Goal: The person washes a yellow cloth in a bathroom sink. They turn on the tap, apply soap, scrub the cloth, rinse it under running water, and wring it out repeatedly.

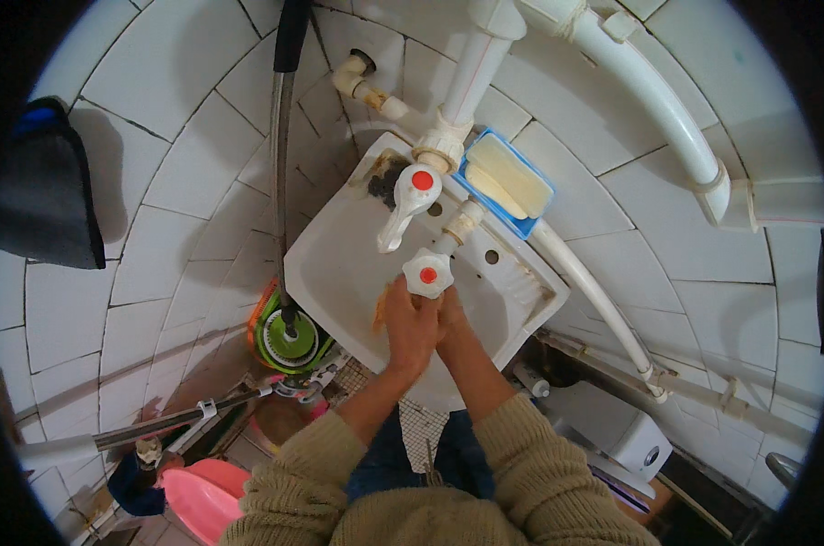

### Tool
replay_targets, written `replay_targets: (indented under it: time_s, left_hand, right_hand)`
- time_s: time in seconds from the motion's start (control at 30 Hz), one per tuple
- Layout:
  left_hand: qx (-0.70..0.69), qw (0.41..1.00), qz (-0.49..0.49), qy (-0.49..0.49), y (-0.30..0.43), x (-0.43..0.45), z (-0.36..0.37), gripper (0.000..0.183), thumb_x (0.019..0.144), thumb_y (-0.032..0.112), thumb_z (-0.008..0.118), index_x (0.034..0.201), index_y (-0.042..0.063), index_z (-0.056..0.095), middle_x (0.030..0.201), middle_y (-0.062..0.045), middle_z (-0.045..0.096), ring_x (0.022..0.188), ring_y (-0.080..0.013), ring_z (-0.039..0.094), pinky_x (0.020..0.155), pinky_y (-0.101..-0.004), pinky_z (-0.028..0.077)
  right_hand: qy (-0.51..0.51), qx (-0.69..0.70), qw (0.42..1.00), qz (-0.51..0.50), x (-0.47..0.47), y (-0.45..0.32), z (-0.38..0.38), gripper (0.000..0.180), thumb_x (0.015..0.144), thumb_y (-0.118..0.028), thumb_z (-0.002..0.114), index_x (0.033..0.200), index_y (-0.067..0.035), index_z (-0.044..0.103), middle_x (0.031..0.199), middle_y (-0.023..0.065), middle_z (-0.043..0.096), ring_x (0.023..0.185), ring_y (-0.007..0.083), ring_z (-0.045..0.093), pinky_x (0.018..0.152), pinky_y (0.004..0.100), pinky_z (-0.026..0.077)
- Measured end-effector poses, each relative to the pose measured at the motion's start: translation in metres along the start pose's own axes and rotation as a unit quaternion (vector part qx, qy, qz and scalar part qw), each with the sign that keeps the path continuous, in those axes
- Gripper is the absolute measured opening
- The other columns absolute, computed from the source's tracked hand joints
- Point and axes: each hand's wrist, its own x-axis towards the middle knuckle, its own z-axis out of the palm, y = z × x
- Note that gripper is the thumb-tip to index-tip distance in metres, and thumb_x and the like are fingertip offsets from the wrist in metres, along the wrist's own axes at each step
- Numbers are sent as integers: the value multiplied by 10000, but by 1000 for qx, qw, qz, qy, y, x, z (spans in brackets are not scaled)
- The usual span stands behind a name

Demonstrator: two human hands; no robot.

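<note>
My left hand [413, 334] and my right hand [451, 317] are close together over the white ceramic washbasin [330, 252]. Their fingertips are hidden beneath the white tap knob [427, 273], which has a red centre. Just left of my left fingers shows a blurred orange-brown piece of soft material [381, 310]; whether it is gripped cannot be made out. Above the knob is a white lever handle [412, 198] with a red dot. A blue soap dish [526, 228] at the basin's back edge holds pale bars of soap [507, 177].
White plastic pipes [647, 82] run along the tiled wall [691, 239]. A spin mop [282, 170] with a green head [290, 338] stands left of the basin. Lower left lies a pink basin [203, 495]. A dark cloth item [46, 191] hangs at left; a white box-like object [610, 430] sits lower right.
</note>
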Motion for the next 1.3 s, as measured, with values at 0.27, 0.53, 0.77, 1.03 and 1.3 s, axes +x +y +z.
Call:
replay_targets:
  time_s: [0.27, 0.53, 0.77, 1.03, 1.3]
  left_hand:
    - [-109, 947, -175, 246, -11, 40, -11, 470, 816, 130, 671, 1261, 43, 547, 1158, -182, 560, 1155, -301, 526, 922, -413, 472]
    - [152, 967, 199, 36, -3, -4, -16, 434, 791, 99, 682, 1208, 48, 573, 1112, -186, 559, 1078, -361, 532, 906, -447, 458]
    - [170, 968, 182, 32, -2, 16, -3, 222, 755, 134, 718, 940, 22, 668, 1011, -193, 575, 971, -393, 555, 821, -462, 468]
    - [190, 963, 130, 141, -25, 13, 31, 281, 694, 168, 774, 887, 31, 623, 885, -190, 593, 882, -388, 592, 740, -462, 491]
    - [140, 981, 37, 128, -46, 49, 4, 310, 756, 210, 731, 956, 12, 601, 1017, -213, 629, 944, -427, 599, 798, -482, 495]
  right_hand:
    - [11, 98, 990, -105, 20, 13, -4, 331, 990, -291, 470, 1211, -62, 559, 1090, 113, 650, 995, 267, 644, 881, 409, 545]
    - [-58, -13, 994, -94, 32, -12, -31, 320, 1004, -261, 423, 1218, -57, 544, 1161, 106, 625, 1037, 253, 625, 878, 404, 541]
    - [-64, -78, 992, -70, 17, 8, -33, 261, 1005, -262, 431, 1166, -98, 553, 1046, 55, 627, 951, 222, 627, 825, 381, 548]
    - [-74, 28, 996, -51, 42, -2, -51, 438, 931, -362, 537, 1243, -55, 543, 1099, 108, 638, 998, 295, 612, 868, 432, 504]
    - [46, -196, 976, -83, 43, 11, -60, 259, 993, -245, 469, 1205, -107, 522, 1101, 27, 614, 945, 192, 617, 802, 402, 528]
